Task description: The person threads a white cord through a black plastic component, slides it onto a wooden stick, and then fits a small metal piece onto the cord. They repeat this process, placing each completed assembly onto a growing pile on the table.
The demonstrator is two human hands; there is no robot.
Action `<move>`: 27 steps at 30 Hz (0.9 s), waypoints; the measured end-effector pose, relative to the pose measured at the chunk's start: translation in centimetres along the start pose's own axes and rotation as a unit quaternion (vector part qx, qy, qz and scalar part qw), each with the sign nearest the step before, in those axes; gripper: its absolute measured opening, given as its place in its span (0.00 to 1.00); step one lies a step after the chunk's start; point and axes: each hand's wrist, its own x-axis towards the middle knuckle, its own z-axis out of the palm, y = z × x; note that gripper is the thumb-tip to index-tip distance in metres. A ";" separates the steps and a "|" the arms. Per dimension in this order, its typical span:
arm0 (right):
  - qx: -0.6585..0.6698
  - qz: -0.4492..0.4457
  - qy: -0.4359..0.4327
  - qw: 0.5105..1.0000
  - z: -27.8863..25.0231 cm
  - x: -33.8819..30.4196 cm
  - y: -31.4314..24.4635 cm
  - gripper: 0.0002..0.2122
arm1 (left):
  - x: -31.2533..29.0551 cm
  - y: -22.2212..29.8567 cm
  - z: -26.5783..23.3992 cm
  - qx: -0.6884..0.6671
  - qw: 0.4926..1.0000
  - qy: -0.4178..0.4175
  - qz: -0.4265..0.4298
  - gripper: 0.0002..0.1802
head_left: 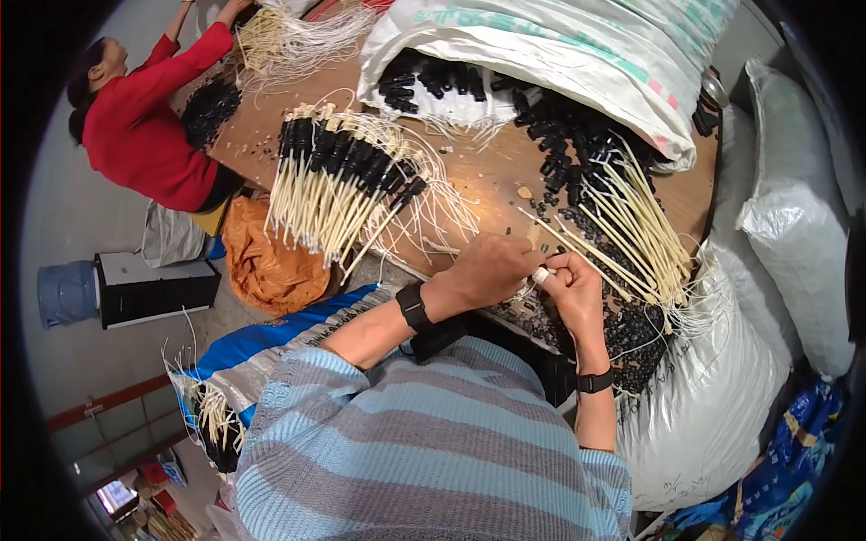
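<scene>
My left hand (492, 269) and my right hand (575, 293) meet over the near edge of the brown table (316, 86). Both are closed, fingertips pinched close together on something too small to make out. Something white (540, 275) shows at my right fingertips; whether it is a wrap or a held piece I cannot tell. Beyond my left hand lies a row of cream rods with black sleeves (347, 171) and loose white cords. A bundle of plain cream rods (631, 225) rests to the right of my right hand, above many small black pieces (631, 334).
A large white woven sack (541, 50) at the back spills black sleeves (555, 144). Full white sacks (713, 397) stand along the right. A person in a red top (149, 135) works at the far left. An orange bag (271, 257) and a blue-and-grey sack (271, 338) sit left.
</scene>
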 end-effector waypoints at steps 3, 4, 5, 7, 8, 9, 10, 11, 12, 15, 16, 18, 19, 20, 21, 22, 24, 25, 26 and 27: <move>-0.082 -0.045 0.024 0.995 1.4 0.1 -1.2 0.09 | -0.8 -1.0 -0.3 -0.025 0.999 0.037 -0.026 0.12; -0.170 -0.103 0.056 0.978 1.9 -0.1 -1.7 0.11 | -1.3 -1.6 -0.5 -0.045 0.994 0.093 -0.039 0.11; -0.205 -0.225 0.124 0.945 2.3 -0.1 -2.3 0.14 | -1.5 -2.2 -1.1 -0.065 0.985 0.149 -0.052 0.10; -0.213 -0.289 0.182 0.915 0.8 -0.1 -2.1 0.14 | -2.2 -4.8 -3.6 0.098 0.968 0.225 -0.053 0.09; -0.233 -0.310 0.217 0.896 -0.1 0.0 -1.4 0.13 | -3.2 -6.2 -4.6 0.149 0.955 0.243 -0.079 0.10; -0.199 -0.246 0.209 0.925 -0.5 -0.4 -1.9 0.15 | -3.8 -6.9 -5.6 0.211 0.930 0.280 -0.109 0.11; -0.199 -0.245 0.210 0.925 0.0 -0.7 -2.2 0.15 | -4.8 -8.0 -6.1 0.253 0.916 0.261 -0.170 0.12; -0.262 -0.289 0.123 0.913 1.0 -1.0 -2.4 0.14 | -5.5 -8.6 -6.5 0.282 0.899 0.253 -0.219 0.14; -0.325 -0.325 0.038 0.888 1.8 -1.3 -2.8 0.14 | -5.2 -8.3 -6.9 0.306 0.885 0.262 -0.235 0.18; -0.320 -0.297 -0.008 0.900 1.7 -1.2 -2.4 0.13 | -2.7 -6.7 -5.7 0.221 0.915 0.279 -0.189 0.27; -0.278 -0.256 0.013 0.926 1.3 -1.0 -1.3 0.12 | -1.4 -6.1 -4.8 0.162 0.939 0.264 -0.148 0.27; -0.322 -0.168 0.118 0.924 -1.2 -0.9 -0.4 0.08 | 1.4 -5.8 -2.8 0.005 0.977 0.210 -0.033 0.24; -0.375 -0.174 0.172 0.894 -3.0 -0.5 0.5 0.07 | 3.6 -5.4 -1.3 -0.003 0.980 0.198 -0.025 0.22; -0.462 -0.163 0.200 0.849 -4.0 -0.4 0.1 0.05 | 5.3 -5.4 0.1 -0.006 0.982 0.186 -0.020 0.21; -0.492 -0.145 0.199 0.835 -5.0 -0.4 0.7 0.05 | 7.2 -6.4 1.3 -0.010 0.982 0.188 -0.015 0.21; -0.521 -0.128 0.198 0.820 -5.8 -0.3 1.1 0.05 | 9.1 -7.8 2.4 0.014 0.982 0.186 0.002 0.17; -0.498 -0.122 0.205 0.834 -6.7 -0.5 1.5 0.05 | 10.9 -8.1 2.9 0.033 0.982 0.184 0.028 0.13; -0.502 -0.115 0.207 0.832 -6.8 -0.5 1.6 0.05 | 10.8 -8.7 2.7 0.047 0.989 0.137 -0.022 0.12; -0.504 -0.106 0.209 0.831 -7.0 -0.5 1.7 0.06 | 10.7 -9.1 2.4 0.061 0.992 0.088 -0.072 0.11; -0.515 -0.119 0.216 0.821 -7.1 -0.6 1.9 0.06 | 10.1 -9.8 2.6 0.061 0.992 0.084 -0.068 0.11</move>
